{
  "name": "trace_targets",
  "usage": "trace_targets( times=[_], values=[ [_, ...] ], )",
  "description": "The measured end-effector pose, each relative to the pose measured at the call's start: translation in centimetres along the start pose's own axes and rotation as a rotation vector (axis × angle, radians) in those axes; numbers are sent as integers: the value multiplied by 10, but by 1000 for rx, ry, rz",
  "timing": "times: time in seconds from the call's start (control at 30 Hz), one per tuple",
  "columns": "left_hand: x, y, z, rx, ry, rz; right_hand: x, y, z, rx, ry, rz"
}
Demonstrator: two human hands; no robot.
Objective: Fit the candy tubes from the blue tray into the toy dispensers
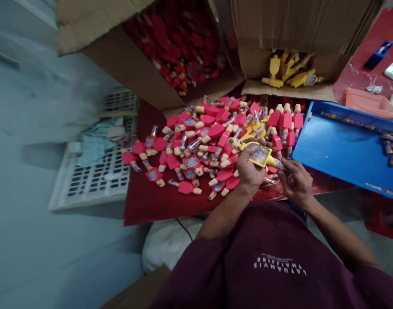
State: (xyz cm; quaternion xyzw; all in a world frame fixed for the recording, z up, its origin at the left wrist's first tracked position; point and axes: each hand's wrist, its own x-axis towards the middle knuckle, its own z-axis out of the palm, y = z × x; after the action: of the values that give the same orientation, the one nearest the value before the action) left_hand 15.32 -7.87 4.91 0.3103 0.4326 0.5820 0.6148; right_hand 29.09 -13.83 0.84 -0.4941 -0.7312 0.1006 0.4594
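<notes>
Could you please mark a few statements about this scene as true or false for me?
1. The left hand holds a yellow toy. True.
2. The blue tray lies left of the red toys. False: it lies to their right.
3. The box at upper right holds yellow toys. True.
4. The shirt is green. False: it is maroon.

The one view comes from a camera worn on the person's head — facing forward and down, close above the maroon T-shirt (248, 257), left hand (249, 169) and right hand (296, 182).
</notes>
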Motion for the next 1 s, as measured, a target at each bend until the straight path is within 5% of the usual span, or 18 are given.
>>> trace_targets(
  times=[0.3, 0.6, 0.73, 0.83, 0.93, 1.0],
  values=[
    [-10, -5, -16, -231, 91, -36, -18, -6, 18, -102, 102, -160],
    [-13, -12, -20, -228, 120, -150, -32, -4, 19, 47, 3, 68],
    [-13, -17, -17, -316, 130, -114, -28, -14, 17, 234, 0, 336],
    [-13, -18, -16, -374, 119, -50, -20, -20, 13, 519, -35, 684],
    [-15, -18, -19, -365, 9, 31, -10, -18, 3, 963, -253, 1074],
    [-14, -19, -20, -313, -54, 47, -8, -15, -2, 1138, -419, 1189]
  ],
)
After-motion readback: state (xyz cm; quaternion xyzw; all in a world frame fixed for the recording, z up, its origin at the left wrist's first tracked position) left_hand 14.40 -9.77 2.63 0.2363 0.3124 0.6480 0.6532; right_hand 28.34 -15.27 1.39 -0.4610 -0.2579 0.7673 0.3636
